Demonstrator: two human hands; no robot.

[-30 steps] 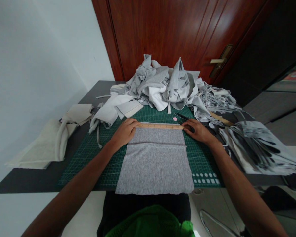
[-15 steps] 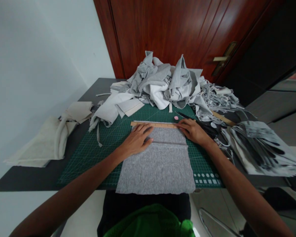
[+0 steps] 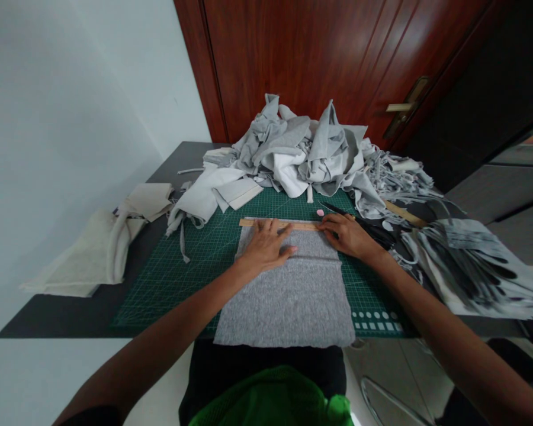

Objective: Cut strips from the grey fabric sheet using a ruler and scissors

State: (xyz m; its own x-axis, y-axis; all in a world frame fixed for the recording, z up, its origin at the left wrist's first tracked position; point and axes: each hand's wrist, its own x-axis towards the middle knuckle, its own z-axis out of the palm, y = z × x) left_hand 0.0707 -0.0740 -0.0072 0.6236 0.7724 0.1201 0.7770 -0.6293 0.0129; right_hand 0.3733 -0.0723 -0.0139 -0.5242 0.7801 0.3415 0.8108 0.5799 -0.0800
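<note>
Left fingers [image 3: 273,226] spread, right fingers [image 3: 334,220] curled, grip unclear, we're on the faintly marked ruler [image 3: 305,226]; green mat [image 3: 182,284] below, door [image 3: 302,53] ahead!

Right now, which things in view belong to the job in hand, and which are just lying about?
Seemingly in use:
wooden ruler, touched by left hand and right hand
gray cloth, beneath the ruler
green mat, under the cloth

Apparently lying about:
heaped pale fabric
pink piece
cream cloth, left
fabric stack, right

The grey cloth [image 3: 286,310] looks matt, the ruler [image 3: 305,226] smooth wood.
</note>
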